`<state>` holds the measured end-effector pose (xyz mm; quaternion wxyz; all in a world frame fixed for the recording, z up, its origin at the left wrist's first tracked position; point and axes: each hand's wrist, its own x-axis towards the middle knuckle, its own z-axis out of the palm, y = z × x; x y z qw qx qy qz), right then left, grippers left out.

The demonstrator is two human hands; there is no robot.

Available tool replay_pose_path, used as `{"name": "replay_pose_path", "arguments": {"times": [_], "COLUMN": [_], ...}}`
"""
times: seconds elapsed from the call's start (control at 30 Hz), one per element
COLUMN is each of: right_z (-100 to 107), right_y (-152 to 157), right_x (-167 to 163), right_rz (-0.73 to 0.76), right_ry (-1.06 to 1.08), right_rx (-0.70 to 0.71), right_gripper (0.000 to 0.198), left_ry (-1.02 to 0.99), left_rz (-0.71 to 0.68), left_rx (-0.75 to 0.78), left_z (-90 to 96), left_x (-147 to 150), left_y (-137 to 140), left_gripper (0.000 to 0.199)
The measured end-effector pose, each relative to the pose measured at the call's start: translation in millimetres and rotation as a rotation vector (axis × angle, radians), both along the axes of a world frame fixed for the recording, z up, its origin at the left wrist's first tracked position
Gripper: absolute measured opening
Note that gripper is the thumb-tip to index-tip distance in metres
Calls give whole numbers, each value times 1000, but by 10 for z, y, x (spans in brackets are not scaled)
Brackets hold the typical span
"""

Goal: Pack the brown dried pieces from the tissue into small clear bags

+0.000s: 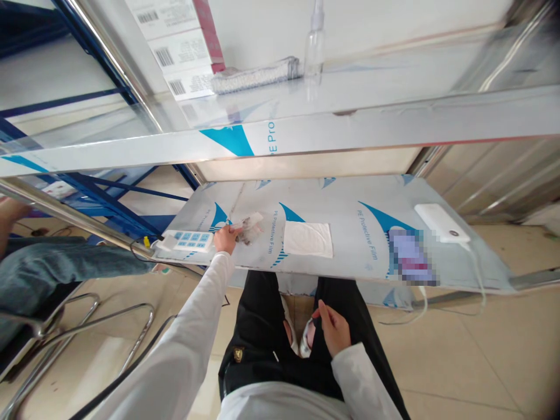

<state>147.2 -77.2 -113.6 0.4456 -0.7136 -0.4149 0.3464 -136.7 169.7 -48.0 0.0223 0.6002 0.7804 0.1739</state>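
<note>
Now, left hand (226,239) at clear packet (252,226).

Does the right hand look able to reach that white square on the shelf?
Probably yes: nothing lies on the white square; the right hand would just need to pass the shelf's front edge.

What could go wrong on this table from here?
The pixelated rectangular phone lies at the front edge of the grey film-covered table; snagging the thin white cable hanging below might drag it off. The left hand, at the crumpled clear plastic packet, might bump the white power strip with blue sockets beside it.
</note>
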Motion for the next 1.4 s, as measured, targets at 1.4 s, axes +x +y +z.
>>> {"name": "replay_pose_path", "arguments": {"times": [1.4], "right_z": [481], "right_y": [162], "right_x": [-38], "right_rz": [108], "right_ry": [6], "right_rx": [106], "right_gripper": [46], "left_ry": [-466], "left_rz": [52], "left_rx": [449], "left_z": [344], "left_x": [455], "left_y": [-531], "left_gripper": [44]}}
